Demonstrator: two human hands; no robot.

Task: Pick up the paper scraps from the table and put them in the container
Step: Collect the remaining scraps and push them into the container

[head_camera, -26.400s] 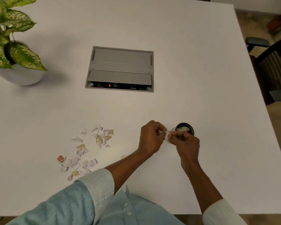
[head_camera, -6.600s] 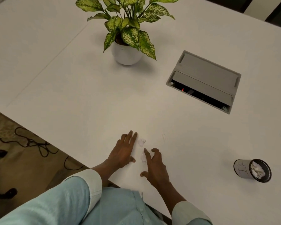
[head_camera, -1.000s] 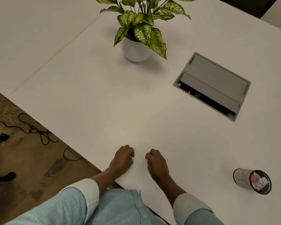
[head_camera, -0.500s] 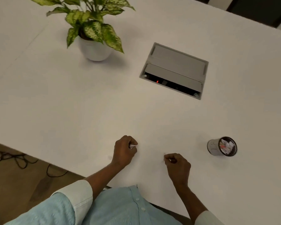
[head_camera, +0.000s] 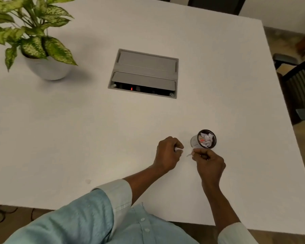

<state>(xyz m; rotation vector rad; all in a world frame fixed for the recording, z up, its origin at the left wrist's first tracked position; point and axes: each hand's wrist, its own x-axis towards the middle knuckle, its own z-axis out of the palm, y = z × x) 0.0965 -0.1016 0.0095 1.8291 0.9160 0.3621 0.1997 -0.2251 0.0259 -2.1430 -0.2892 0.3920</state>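
Potted plant [head_camera: 30,41]: green-and-cream variegated leaves in a round white pot, far left, well apart from the work.
Stray scrap [head_camera: 88,181]: small pale paper fragment lying loose on the white table [head_camera: 60,138], near the front edge, well apart from both hands.
Cable hatch [head_camera: 144,73]: grey rectangular box recessed at table centre, front gap open, red light inside.
Left hand [head_camera: 167,154]: fingers curled round a crumpled white scrap [head_camera: 178,150], visible at the thumb side only.
Right hand [head_camera: 208,162]: thumb and forefinger pinched on a thin pale sliver [head_camera: 189,154] jutting leftward from the fingertips; other fingers curled.
Container [head_camera: 203,139]: small cylindrical cup, pale wall, dark rim, standing on the table, already holding white and red scraps.
Deciding relation: container just beyond the right fingertips, mouth open upward; right hand nearer than left, which lies just to its left; probably a short forward carry, then release over the rim.
Chair [head_camera: 299,85]: dark, beyond the right table edge.
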